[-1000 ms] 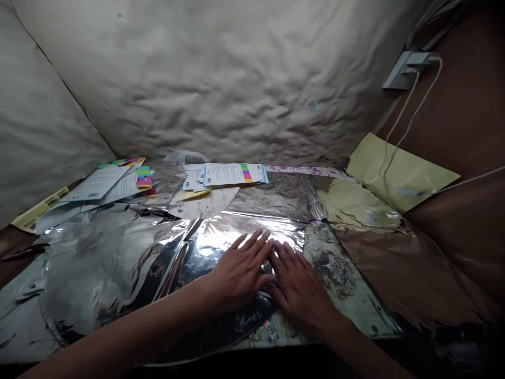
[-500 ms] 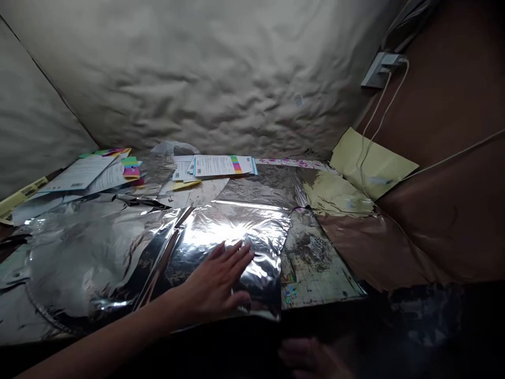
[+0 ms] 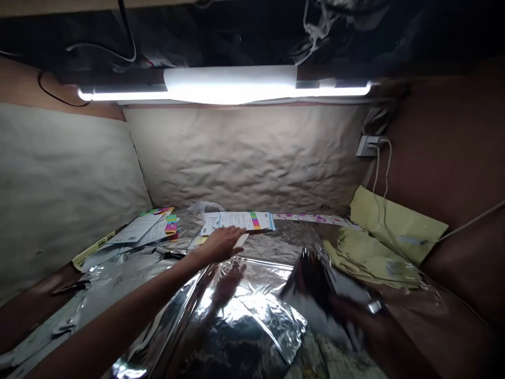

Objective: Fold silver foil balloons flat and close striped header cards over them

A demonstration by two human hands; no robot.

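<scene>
Foil sheet (image 3: 232, 321): crumpled, mirror side up, lying across the surface (image 3: 35, 281), its right corner raised. Behind it, paper-lined wall (image 3: 244, 158); above, tube lamp (image 3: 224, 87). Yellow sheet (image 3: 394, 223) lies off to the right. Far side carries leaflets (image 3: 240, 221) and sticky notes (image 3: 171, 225). Right hand (image 3: 366, 329), blurred, appears closed in a narrow grip on the raised corner (image 3: 311, 279); the blur leaves its fingers unclear. Left hand (image 3: 223, 245), well apart from the sheet's raised corner, is open, fingers spread, holding nothing, just beside the leaflets.
</scene>
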